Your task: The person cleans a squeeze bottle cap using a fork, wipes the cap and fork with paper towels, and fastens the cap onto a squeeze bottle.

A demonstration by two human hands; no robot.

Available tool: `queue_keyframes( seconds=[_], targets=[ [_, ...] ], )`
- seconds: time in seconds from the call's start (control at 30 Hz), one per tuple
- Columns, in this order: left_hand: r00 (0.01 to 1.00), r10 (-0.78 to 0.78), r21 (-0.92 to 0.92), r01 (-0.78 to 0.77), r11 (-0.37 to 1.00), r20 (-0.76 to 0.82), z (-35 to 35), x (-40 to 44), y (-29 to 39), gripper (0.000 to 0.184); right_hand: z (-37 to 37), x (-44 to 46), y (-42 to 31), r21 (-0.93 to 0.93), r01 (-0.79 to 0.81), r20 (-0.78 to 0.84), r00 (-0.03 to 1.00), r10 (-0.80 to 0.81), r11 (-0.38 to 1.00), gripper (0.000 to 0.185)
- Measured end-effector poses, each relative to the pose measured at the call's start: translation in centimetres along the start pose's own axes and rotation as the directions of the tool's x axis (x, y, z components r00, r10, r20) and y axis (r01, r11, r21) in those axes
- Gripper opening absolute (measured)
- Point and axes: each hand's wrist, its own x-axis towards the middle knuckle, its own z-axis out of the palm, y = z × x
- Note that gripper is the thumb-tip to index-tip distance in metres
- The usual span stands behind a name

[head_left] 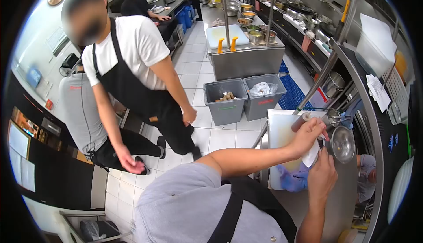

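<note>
My left hand [307, 136] is closed, its fingers pinched together above a white sheet-like piece [311, 155], whose kind I cannot make out. Just below, my right hand [322, 172] is closed around a slim tool with a dark part [321, 142]; its kind is mostly hidden by the fingers. Both hands are close together over the steel counter. Beside them stands a metal bowl [343, 145]. A brown-filled bottle [300, 122] lies tilted behind my left hand on a white cutting board [278, 120]. Crumpled blue-purple material [292, 178] rests at the board's near end.
A person in a black apron [132, 67] stands in the aisle, another in grey [81, 106] behind. Two grey bins [225, 106] stand on the floor before a steel prep station [246, 62]. A metal post [324, 80] and shelf [368, 89] border the counter.
</note>
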Motion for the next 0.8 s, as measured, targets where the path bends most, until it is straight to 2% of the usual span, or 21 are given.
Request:
queue_keyframes(
  seconds=[0.03, 0.07, 0.1, 0.13, 0.17, 0.2, 0.23, 0.27, 0.3, 0.33, 0.37, 0.4, 0.43, 0.47, 0.53, 0.6, 0.63, 0.7, 0.73, 0.77, 0.8],
  targets=[
    [1.000, -0.003, 0.000, 0.003, 1.000, -0.007, -0.6, -0.1, 0.2, 0.025, 0.5, 0.3, 0.4, 0.239, 0.005, 0.034, 0.999, -0.013, 0.971, 0.021],
    [0.996, -0.034, -0.129, 0.045, 0.991, 0.081, -1.4, -0.1, 0.4, 0.027, 1.0, 0.2, 1.4, 0.454, -0.018, 0.069, 0.997, -0.015, 0.891, 0.021],
    [0.981, -0.066, -0.269, 0.115, 0.956, 0.185, -1.3, -0.2, 0.7, 0.029, 2.1, 0.5, 2.8, 0.566, 0.045, 0.084, 0.990, -0.112, 0.823, 0.021],
    [0.960, -0.138, -0.313, 0.213, 0.926, 0.244, -1.7, -0.3, 0.9, 0.033, 2.9, 0.8, 4.4, 0.659, 0.083, 0.088, 0.978, -0.187, 0.747, 0.022],
    [0.931, -0.209, -0.347, 0.311, 0.885, 0.300, -1.8, -0.3, 1.4, 0.037, 2.8, 0.5, 4.0, 0.763, -0.133, 0.248, 0.964, -0.098, 0.632, 0.015],
    [0.922, -0.154, -0.338, 0.279, 0.899, 0.354, -2.1, 0.1, 1.1, 0.043, 2.8, 0.3, 3.7, 0.811, -0.359, 0.405, 0.914, -0.001, 0.462, 0.010],
    [0.936, -0.038, -0.246, 0.132, 0.960, 0.351, -2.1, 0.3, 1.0, 0.048, 2.8, 0.1, 3.4, 0.793, -0.545, 0.543, 0.835, 0.092, 0.273, 0.006],
    [0.950, -0.143, -0.162, 0.193, 0.968, 0.278, -1.7, -0.1, 2.2, 0.051, 2.9, -0.1, 3.6, 0.826, -0.342, 0.369, 0.929, 0.030, 0.447, 0.007],
    [0.963, -0.186, 0.116, 0.166, 0.979, 0.193, -2.4, 0.2, 2.3, 0.055, 3.1, -0.2, 3.9, 0.791, -0.124, 0.179, 0.983, -0.034, 0.599, 0.012],
    [0.998, -0.065, 0.442, 0.047, 0.896, 0.026, -2.2, 0.1, 2.4, 0.047, 2.4, -0.3, 3.4, 0.731, -0.160, 0.192, 0.981, 0.025, 0.663, 0.016],
    [0.994, -0.106, 0.298, 0.103, 0.949, -0.006, -1.8, 0.0, 2.4, 0.035, 2.8, -0.3, 3.7, 0.678, -0.094, 0.087, 0.995, 0.047, 0.729, 0.016],
    [0.983, -0.180, 0.244, 0.179, 0.953, -0.016, -1.9, 0.1, 2.7, 0.030, 1.8, -0.1, 3.6, 0.527, -0.073, 0.097, 0.995, 0.025, 0.847, 0.020],
    [0.966, -0.254, 0.161, 0.259, 0.952, -0.049, -0.9, -0.1, 3.5, 0.035, 0.9, -0.2, 3.6, 0.362, -0.038, 0.117, 0.993, -0.005, 0.931, 0.024],
    [0.968, -0.244, 0.132, 0.249, 0.959, -0.052, -1.0, 0.0, 3.0, 0.034, 0.8, -0.6, 3.5, 0.356, -0.059, 0.116, 0.993, 0.019, 0.932, 0.024],
    [0.970, -0.239, 0.106, 0.243, 0.964, -0.049, -0.5, 0.1, 2.6, 0.034, 0.7, -0.9, 3.2, 0.043, 0.034, 0.009, 0.999, -0.034, 0.999, 0.023],
    [0.954, -0.294, -0.068, 0.289, 0.955, -0.067, 0.4, -0.2, 2.4, 0.033, 1.8, -1.0, 3.5, -0.012, 0.076, -0.053, 0.996, -0.076, 0.997, 0.022],
    [0.952, -0.299, -0.067, 0.295, 0.953, -0.062, 0.4, -0.1, 2.2, 0.033, 2.4, -1.1, 3.7, -0.069, 0.124, -0.108, 0.985, -0.131, 0.990, 0.022],
    [0.962, -0.270, 0.188, 0.270, 0.944, -0.029, 0.4, 0.0, 1.7, 0.034, 3.1, -1.1, 3.6, -0.027, 0.144, -0.125, 0.981, -0.146, 0.989, 0.021],
    [0.932, -0.361, 0.183, 0.362, 0.914, -0.042, 0.2, 0.1, 2.1, 0.035, 3.4, -1.0, 3.7, 0.014, 0.172, -0.141, 0.976, -0.168, 0.985, 0.020],
    [0.931, -0.363, 0.184, 0.363, 0.913, -0.037, -0.1, 0.3, 1.7, 0.035, 3.9, -0.8, 4.1, 0.012, 0.167, -0.144, 0.976, -0.164, 0.986, 0.020],
    [0.922, -0.362, -0.091, 0.375, 0.922, 0.136, -0.4, 0.5, 1.3, 0.037, 4.4, -0.5, 4.5, 0.395, 0.095, -0.059, 0.995, -0.078, 0.914, 0.019]
  ],
)
